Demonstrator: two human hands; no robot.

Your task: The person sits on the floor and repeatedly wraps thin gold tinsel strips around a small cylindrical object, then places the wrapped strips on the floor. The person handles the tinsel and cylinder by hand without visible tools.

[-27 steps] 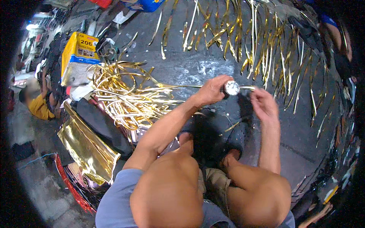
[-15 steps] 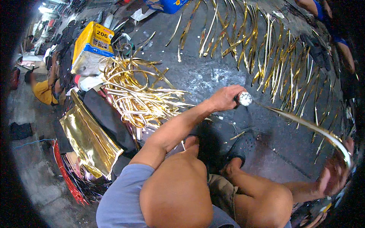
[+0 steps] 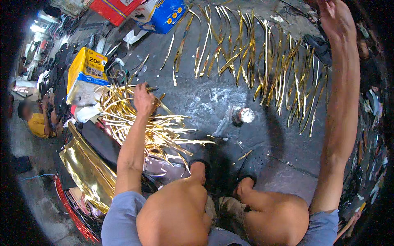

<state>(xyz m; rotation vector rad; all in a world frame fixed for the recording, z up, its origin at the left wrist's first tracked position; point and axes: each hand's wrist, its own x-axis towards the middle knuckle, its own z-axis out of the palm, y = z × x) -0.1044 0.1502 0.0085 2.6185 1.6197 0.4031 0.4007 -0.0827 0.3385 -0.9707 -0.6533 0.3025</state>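
My left hand [image 3: 144, 99] is at a loose pile of shiny gold strips [image 3: 133, 133] on the left, its fingers bent down and drawn together on the strips. At the upper right my right hand [image 3: 337, 19] is raised far out on a stretched arm, its fingers partly cut off by the picture's edge; no strip shows in it. Many gold strips [image 3: 269, 61] lie side by side in a curved row on the dark floor. Between pile and row stands a small round container with a silver, crinkled top [image 3: 246, 115], touched by neither hand.
A yellow and blue tin [image 3: 88, 69] stands behind the pile; a blue box [image 3: 162, 16] and a red box [image 3: 115, 9] stand at the top. A gold foil sheet [image 3: 88, 172] and red strands [image 3: 67, 203] lie at the left, where a person in yellow [image 3: 37, 123] sits.
My left hand has let go of the round container and moved left to the pile. My right hand has gone from the lower right, with a strip trailing, up to the top right.
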